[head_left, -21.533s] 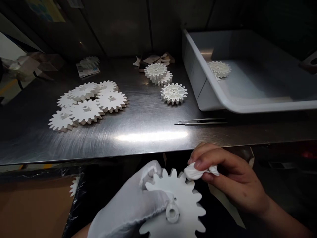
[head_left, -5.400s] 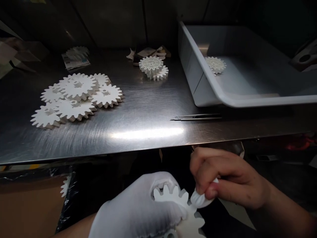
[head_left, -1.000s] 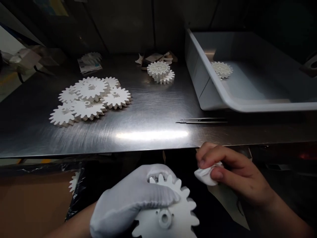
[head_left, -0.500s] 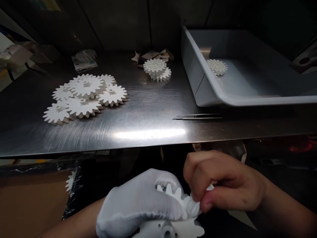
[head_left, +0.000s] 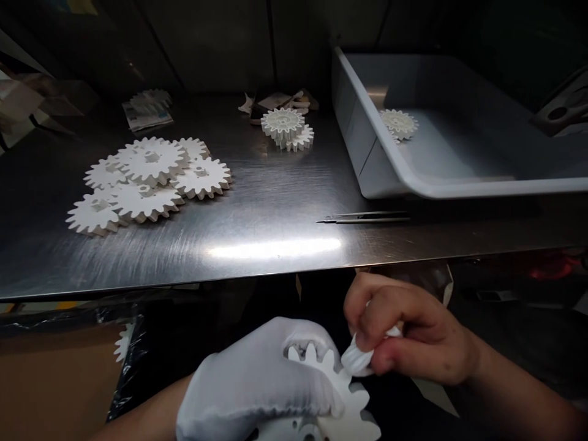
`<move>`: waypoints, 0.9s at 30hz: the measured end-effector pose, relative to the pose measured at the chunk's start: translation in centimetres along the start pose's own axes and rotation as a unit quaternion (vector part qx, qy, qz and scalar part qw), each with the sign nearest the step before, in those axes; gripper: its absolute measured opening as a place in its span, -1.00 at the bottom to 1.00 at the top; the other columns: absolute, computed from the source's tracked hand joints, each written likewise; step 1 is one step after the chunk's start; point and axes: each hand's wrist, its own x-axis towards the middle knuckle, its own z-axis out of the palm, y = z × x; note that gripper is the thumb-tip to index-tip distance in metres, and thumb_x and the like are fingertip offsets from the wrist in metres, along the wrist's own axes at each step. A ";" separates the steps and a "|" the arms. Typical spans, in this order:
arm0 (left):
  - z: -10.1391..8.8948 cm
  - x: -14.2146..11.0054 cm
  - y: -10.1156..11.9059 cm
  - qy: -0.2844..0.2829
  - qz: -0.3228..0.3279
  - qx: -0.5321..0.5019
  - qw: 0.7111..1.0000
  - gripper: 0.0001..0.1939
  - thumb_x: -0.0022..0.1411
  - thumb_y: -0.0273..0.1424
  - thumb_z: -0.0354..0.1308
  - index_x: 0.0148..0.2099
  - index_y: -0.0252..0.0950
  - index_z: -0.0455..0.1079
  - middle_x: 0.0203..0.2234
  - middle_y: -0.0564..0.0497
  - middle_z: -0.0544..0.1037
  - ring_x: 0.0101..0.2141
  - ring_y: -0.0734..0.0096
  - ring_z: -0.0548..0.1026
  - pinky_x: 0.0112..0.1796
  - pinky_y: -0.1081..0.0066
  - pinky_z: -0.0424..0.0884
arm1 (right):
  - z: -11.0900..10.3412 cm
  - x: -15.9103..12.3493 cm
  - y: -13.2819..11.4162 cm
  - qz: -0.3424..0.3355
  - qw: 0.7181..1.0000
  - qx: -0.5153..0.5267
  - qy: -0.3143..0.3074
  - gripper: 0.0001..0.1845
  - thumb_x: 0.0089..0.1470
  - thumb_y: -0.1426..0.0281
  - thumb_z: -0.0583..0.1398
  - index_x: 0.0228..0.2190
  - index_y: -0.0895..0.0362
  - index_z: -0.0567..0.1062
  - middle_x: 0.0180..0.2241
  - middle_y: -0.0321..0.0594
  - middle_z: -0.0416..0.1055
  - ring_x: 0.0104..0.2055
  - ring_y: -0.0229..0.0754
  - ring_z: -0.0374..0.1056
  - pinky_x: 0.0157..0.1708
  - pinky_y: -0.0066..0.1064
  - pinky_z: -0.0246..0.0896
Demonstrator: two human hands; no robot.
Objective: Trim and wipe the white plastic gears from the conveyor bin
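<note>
My left hand, in a white glove, grips a white gear, thumb laid across its face and the fingers curled behind the teeth. I have this gear below the front edge of the tabletop, nearer to me than the tweezers and a little to their left; its lower part runs out of my sight. My right hand is bare and pinches a crumpled white cloth between thumb and fingers, with the end of the cloth against the gear's teeth at the upper right.

The tweezers lie flat near the front edge, tips pointing left. Well to the left of them sits a heap of white gears, overlapping one another, hubs up. Behind the tweezers and to the left, two gears are stacked off-centre, one partly over the other. Behind them and to the right stands a grey tub, with a gear lying inside by its left wall. Far back to the left of the tweezers, a printed paper lies with a dim toothed piece on it.
</note>
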 end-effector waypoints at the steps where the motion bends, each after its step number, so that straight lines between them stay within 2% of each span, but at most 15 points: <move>1: 0.1 0.0 0.1 -0.002 0.000 0.001 1.000 -0.75 0.08 -0.35 0.32 -0.41 -0.32 0.29 -0.54 0.16 0.24 -0.46 0.51 0.15 -0.48 0.50 0.10 | 0.3 -0.2 0.1 -0.003 1.000 -0.008 -0.005 -0.96 0.19 0.46 0.26 -0.29 0.19 0.50 -0.31 -0.20 0.38 -0.32 -0.26 0.35 -0.36 -0.46 0.29; 5: 0.4 -0.1 0.6 0.001 -0.004 -0.005 1.000 -0.77 0.05 -0.39 0.30 -0.43 -0.32 0.27 -0.53 0.15 0.23 -0.45 0.50 0.19 -0.48 0.51 0.13 | 0.3 -1.1 -0.1 0.015 0.998 -0.048 -0.038 -0.91 0.14 0.62 0.24 -0.30 0.24 0.52 -0.33 -0.17 0.37 -0.30 -0.24 0.34 -0.33 -0.44 0.29; 8: 0.5 -0.2 0.8 0.007 -0.008 -0.001 1.000 -0.79 0.08 -0.37 0.30 -0.39 -0.33 0.32 -0.53 0.13 0.30 -0.44 0.47 0.25 -0.46 0.50 0.19 | -0.1 -1.7 -0.9 0.025 0.997 -0.067 0.014 -0.85 0.15 0.62 0.23 -0.24 0.20 0.51 -0.30 -0.19 0.37 -0.27 -0.24 0.34 -0.28 -0.41 0.29; 11: 0.5 0.0 0.5 -0.001 0.009 0.007 1.000 -0.77 0.11 -0.34 0.29 -0.39 -0.33 0.30 -0.54 0.14 0.27 -0.46 0.50 0.21 -0.47 0.50 0.15 | 0.6 -1.7 -1.5 0.007 0.997 -0.055 0.061 -0.83 0.17 0.57 0.24 -0.19 0.15 0.50 -0.28 -0.23 0.37 -0.27 -0.25 0.35 -0.29 -0.41 0.31; 14: 0.4 0.2 -0.1 0.003 0.001 0.013 1.000 -0.73 0.10 -0.30 0.31 -0.39 -0.32 0.30 -0.55 0.16 0.23 -0.47 0.51 0.17 -0.49 0.50 0.10 | 1.7 -1.5 -1.2 -0.029 0.997 -0.026 0.066 -0.87 0.18 0.54 0.23 -0.20 0.16 0.49 -0.29 -0.23 0.37 -0.30 -0.26 0.35 -0.34 -0.45 0.32; 16: 0.3 0.2 -0.5 0.020 0.012 0.011 1.000 -0.74 0.09 -0.31 0.32 -0.39 -0.32 0.31 -0.55 0.15 0.24 -0.48 0.51 0.18 -0.49 0.50 0.12 | 1.9 -1.6 -0.8 -0.035 0.997 -0.041 0.059 -0.88 0.17 0.57 0.22 -0.22 0.19 0.48 -0.30 -0.21 0.36 -0.30 -0.26 0.34 -0.34 -0.44 0.32; 20: 0.2 0.1 -0.6 0.009 0.032 0.005 0.999 -0.77 0.08 -0.36 0.31 -0.39 -0.32 0.31 -0.51 0.14 0.29 -0.45 0.50 0.23 -0.46 0.52 0.19 | 1.0 -2.4 -0.6 0.011 0.994 -0.104 0.035 -0.81 0.15 0.63 0.21 -0.21 0.16 0.49 -0.28 -0.19 0.36 -0.26 -0.20 0.35 -0.30 -0.37 0.31; 23: 0.2 0.1 -0.6 0.025 0.018 -0.003 1.000 -0.79 0.08 -0.37 0.31 -0.39 -0.33 0.33 -0.52 0.14 0.32 -0.45 0.51 0.24 -0.45 0.52 0.19 | 0.6 -2.6 -0.9 0.012 0.995 -0.043 0.089 -0.81 0.19 0.53 0.25 -0.15 0.10 0.52 -0.25 -0.20 0.38 -0.23 -0.19 0.36 -0.25 -0.37 0.31; 25: 0.2 0.3 -0.6 0.027 0.019 -0.005 0.999 -0.78 0.07 -0.35 0.33 -0.34 -0.34 0.38 -0.52 0.14 0.35 -0.45 0.50 0.27 -0.45 0.52 0.20 | 0.8 -2.1 -1.1 0.010 0.997 0.023 0.077 -0.88 0.20 0.45 0.28 -0.18 0.12 0.55 -0.25 -0.20 0.39 -0.26 -0.22 0.36 -0.28 -0.42 0.31; 27: 0.2 0.5 -0.6 0.008 0.020 0.001 1.000 -0.74 0.04 -0.31 0.37 -0.31 -0.35 0.41 -0.50 0.13 0.37 -0.42 0.48 0.29 -0.43 0.51 0.22 | 1.1 -1.3 -0.8 0.017 0.997 0.071 0.038 -0.93 0.20 0.41 0.29 -0.28 0.16 0.56 -0.29 -0.20 0.39 -0.31 -0.26 0.35 -0.34 -0.46 0.30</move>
